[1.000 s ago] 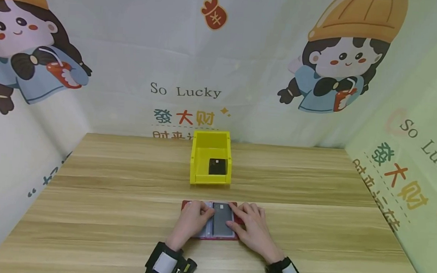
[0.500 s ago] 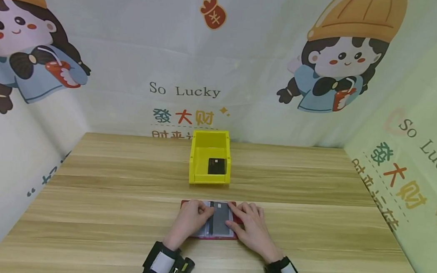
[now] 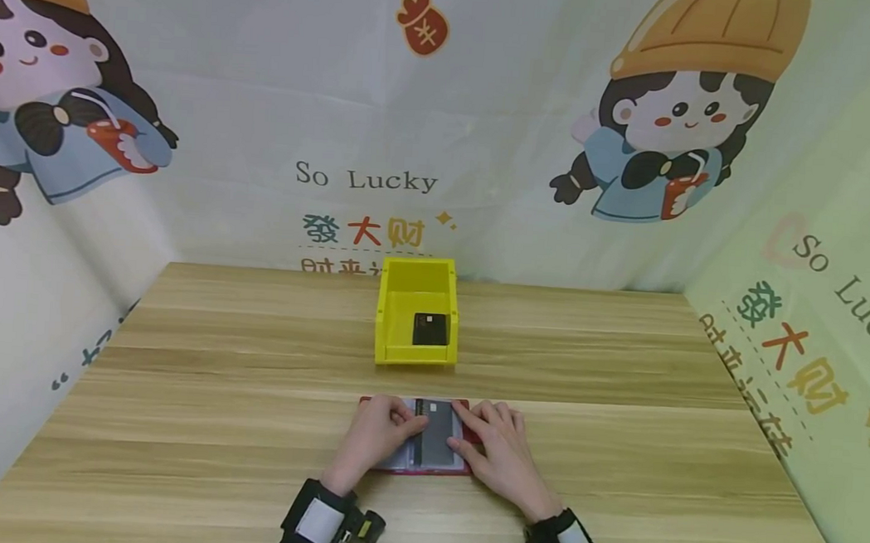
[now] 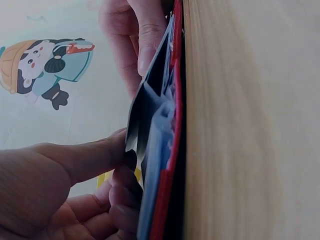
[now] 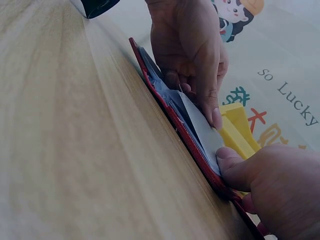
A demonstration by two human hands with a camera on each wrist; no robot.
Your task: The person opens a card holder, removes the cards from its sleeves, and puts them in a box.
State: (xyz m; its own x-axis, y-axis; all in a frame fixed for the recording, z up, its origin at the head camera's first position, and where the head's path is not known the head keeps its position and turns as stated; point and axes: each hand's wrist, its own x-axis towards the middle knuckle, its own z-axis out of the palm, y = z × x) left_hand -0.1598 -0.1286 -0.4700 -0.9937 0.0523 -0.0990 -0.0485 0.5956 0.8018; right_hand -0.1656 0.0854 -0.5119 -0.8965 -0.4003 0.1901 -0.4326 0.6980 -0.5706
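Observation:
An open red card wallet (image 3: 460, 471) lies on the wooden table (image 3: 209, 424) near the front edge. A grey card (image 3: 438, 436) sits in its clear sleeves. My left hand (image 3: 409, 424) pinches the card's left edge between thumb and fingers, and the left wrist view shows that edge (image 4: 136, 134) raised off the wallet (image 4: 172, 165). My right hand (image 3: 463, 444) lies on the wallet's right half with fingers fairly straight, its thumb (image 5: 235, 162) pressing by the card's edge (image 5: 202, 125). Behind stands a yellow bin (image 3: 383, 318) holding a black card (image 3: 430, 329).
Printed cloth walls (image 3: 190, 124) close in the table at the back and both sides. The yellow bin stands about a hand's length behind the wallet. Bare wood stretches to the left (image 3: 169, 455) and right (image 3: 655, 468) of the hands.
The grey card's left edge has come up and shifted slightly left under my left hand's pinch. The right hand has stayed pressed on the wallet.

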